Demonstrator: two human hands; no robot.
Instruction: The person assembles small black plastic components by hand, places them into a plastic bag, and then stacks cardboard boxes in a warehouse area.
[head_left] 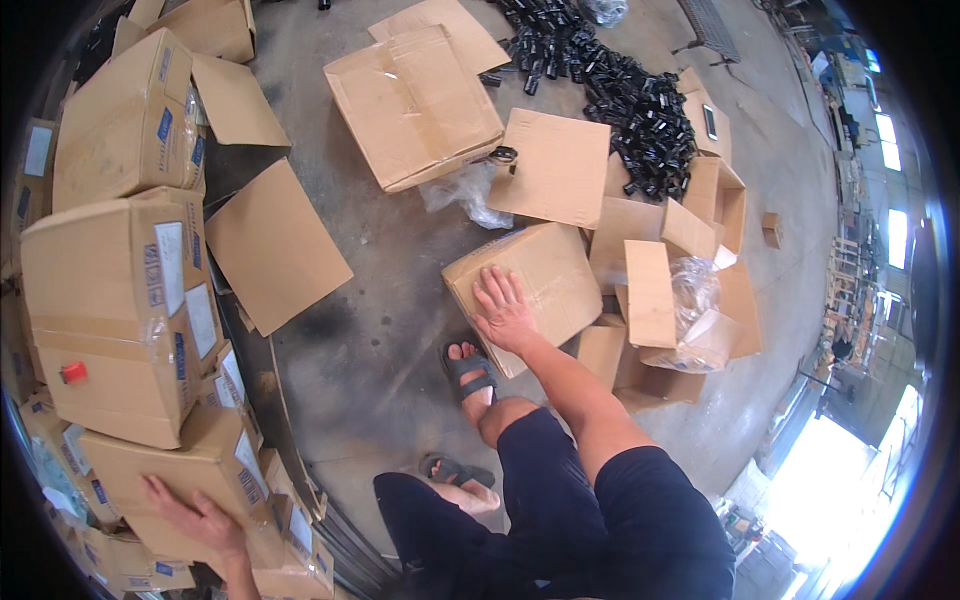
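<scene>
My right hand [505, 312] lies flat, fingers spread, on a closed cardboard box [557, 280] that stands on the floor by my foot. At the lower left, my left hand [200, 520] rests with its fingers stretched out on top of another cardboard box [185, 455] in the stack. Neither hand grips anything. Just above that box sits a larger taped carton [105, 290] with labels on its side and a small red object [73, 373] on its top. The underside of each box is hidden.
A big pile of black cylindrical parts [640, 110] spreads over the floor at the top. A taped box [410, 105], flat cardboard sheets [280, 245] and opened boxes with clear plastic [695, 300] lie around. A phone [710, 122] rests on cardboard at the right.
</scene>
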